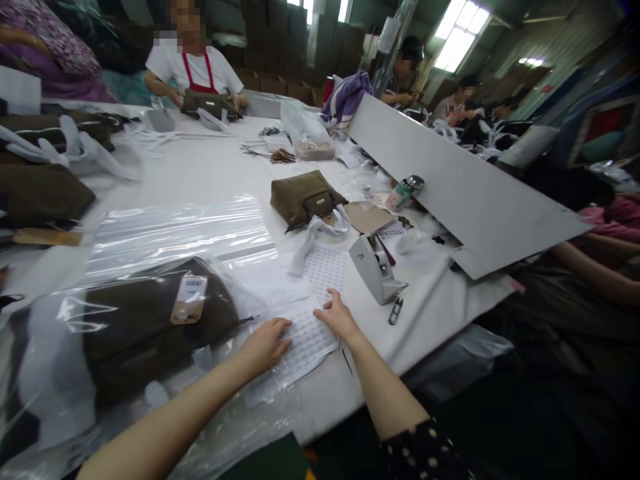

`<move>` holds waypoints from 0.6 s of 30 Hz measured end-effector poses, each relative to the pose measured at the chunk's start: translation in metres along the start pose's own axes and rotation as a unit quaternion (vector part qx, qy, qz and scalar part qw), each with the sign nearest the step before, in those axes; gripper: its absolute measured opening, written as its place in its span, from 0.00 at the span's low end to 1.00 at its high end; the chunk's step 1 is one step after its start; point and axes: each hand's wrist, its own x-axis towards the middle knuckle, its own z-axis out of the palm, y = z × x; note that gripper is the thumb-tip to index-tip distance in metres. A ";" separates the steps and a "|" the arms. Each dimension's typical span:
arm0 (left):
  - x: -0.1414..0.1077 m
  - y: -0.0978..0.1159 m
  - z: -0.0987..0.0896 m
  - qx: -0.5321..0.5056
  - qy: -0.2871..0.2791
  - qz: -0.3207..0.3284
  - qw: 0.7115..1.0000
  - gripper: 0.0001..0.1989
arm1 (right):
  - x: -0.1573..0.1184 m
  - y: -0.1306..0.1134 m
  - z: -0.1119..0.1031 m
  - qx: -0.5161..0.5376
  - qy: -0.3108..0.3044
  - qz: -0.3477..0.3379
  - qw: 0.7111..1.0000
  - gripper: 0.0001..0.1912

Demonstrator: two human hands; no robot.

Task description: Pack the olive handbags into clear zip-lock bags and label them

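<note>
A sheet of small printed labels (305,333) lies on the table between my hands. My right hand (340,319) is over its right edge, fingers apart, and nothing shows in its grasp. At the sheet's left side, my left hand (266,343) has its thumb and fingers apart and appears to hold nothing. Left of it lies a dark olive bag (145,327) inside a clear plastic bag (60,313), with a barcode hang tag (190,300) on top. Another label sheet (327,267) lies farther up, partly under a white wrapped strap (310,243).
An olive pouch (305,197), a grey tape dispenser (373,270) and thread snips (395,311) lie ahead and right. Clear plastic bags (180,233) lie flat at left. A tilted white board (450,180) flanks the right side. Across the table, a person (197,73) handles an olive bag.
</note>
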 end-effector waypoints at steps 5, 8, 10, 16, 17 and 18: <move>-0.011 0.002 -0.022 0.026 -0.031 0.041 0.998 0.16 | 0.009 -0.004 0.006 0.114 -0.121 0.022 0.986 0.37; -0.021 0.003 -0.029 0.156 -0.108 0.110 0.976 0.11 | 0.009 -0.006 0.003 0.153 -0.140 0.011 0.978 0.36; -0.028 0.002 -0.031 0.236 -0.158 0.103 0.953 0.12 | 0.010 -0.006 -0.005 0.200 -0.129 0.020 0.971 0.41; -0.039 -0.008 -0.036 0.211 -0.220 -0.017 0.952 0.20 | 0.015 -0.009 -0.026 0.344 -0.163 0.078 0.921 0.43; -0.040 -0.011 -0.038 0.156 -0.191 -0.050 0.968 0.20 | 0.016 -0.009 -0.028 0.360 -0.170 0.080 0.914 0.42; -0.040 -0.015 -0.039 0.058 -0.150 -0.104 0.981 0.19 | 0.017 -0.008 -0.029 0.375 -0.170 0.079 0.908 0.41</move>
